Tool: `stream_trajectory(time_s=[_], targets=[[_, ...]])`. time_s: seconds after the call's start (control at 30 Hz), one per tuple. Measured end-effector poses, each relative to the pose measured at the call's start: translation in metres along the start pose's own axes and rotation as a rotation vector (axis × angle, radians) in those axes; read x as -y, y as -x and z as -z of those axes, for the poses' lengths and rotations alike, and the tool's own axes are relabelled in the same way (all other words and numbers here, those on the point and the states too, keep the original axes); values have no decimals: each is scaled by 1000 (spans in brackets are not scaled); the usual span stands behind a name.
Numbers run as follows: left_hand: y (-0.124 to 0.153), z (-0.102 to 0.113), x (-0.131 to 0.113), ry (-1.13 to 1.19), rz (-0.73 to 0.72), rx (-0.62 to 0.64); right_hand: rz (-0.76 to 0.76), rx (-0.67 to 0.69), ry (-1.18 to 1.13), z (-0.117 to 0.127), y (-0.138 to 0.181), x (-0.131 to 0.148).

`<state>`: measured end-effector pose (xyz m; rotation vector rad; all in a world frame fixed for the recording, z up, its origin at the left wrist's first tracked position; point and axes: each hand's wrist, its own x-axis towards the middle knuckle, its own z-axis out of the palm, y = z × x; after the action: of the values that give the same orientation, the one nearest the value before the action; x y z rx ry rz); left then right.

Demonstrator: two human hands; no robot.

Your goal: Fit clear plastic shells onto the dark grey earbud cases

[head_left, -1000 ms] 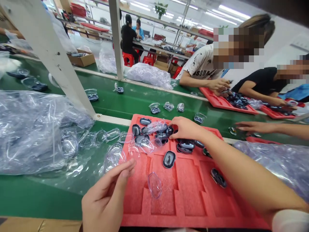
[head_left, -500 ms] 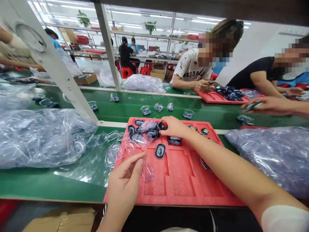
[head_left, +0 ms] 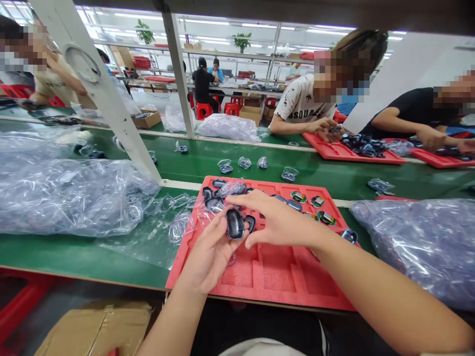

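My left hand [head_left: 210, 249] is closed on a dark, glossy oval case shell [head_left: 235, 225], gripping its edge between thumb and fingers. My right hand [head_left: 276, 217] arches over that shell from the right, thumb and fingers apart, with nothing visible gripped in it. Just right of the held shell is a smaller dark shell piece [head_left: 251, 223]; whether it lies on the tray or is touched by fingers I cannot tell. Beneath both hands lies a red foam tray [head_left: 276, 267] with recesses. Behind the fingers, dark shells [head_left: 214, 203] and clear plastic covers are heaped at its far left.
Small green circuit boards [head_left: 326, 217] sit in the tray's right part. Bulging clear plastic bags [head_left: 74, 198] flank it, another bag [head_left: 411, 247] at right. Wrapped cases [head_left: 289, 174] lie on the green bench beyond. A white post [head_left: 115, 109] stands left. Co-workers sit opposite.
My right hand has drawn back from the heap towards me. My left hand has risen to meet it and now holds the dark case shell. The head view has shifted slightly.
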<state>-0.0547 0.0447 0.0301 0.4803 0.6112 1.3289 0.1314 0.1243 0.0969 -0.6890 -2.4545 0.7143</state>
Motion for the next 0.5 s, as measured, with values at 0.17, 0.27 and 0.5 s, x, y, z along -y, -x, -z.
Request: stream_trajectory(time_s=[0.17,0.27,0.5], targets=[[8,7,-6,48,-32,-60,-369,-254,69,21,-31,-62],[9,13,-10,6,-25,-87,-338,-212,82,22,-48,-66],[7,19,-11,-147,-78,-138,216,138,25,-22,-32,9]])
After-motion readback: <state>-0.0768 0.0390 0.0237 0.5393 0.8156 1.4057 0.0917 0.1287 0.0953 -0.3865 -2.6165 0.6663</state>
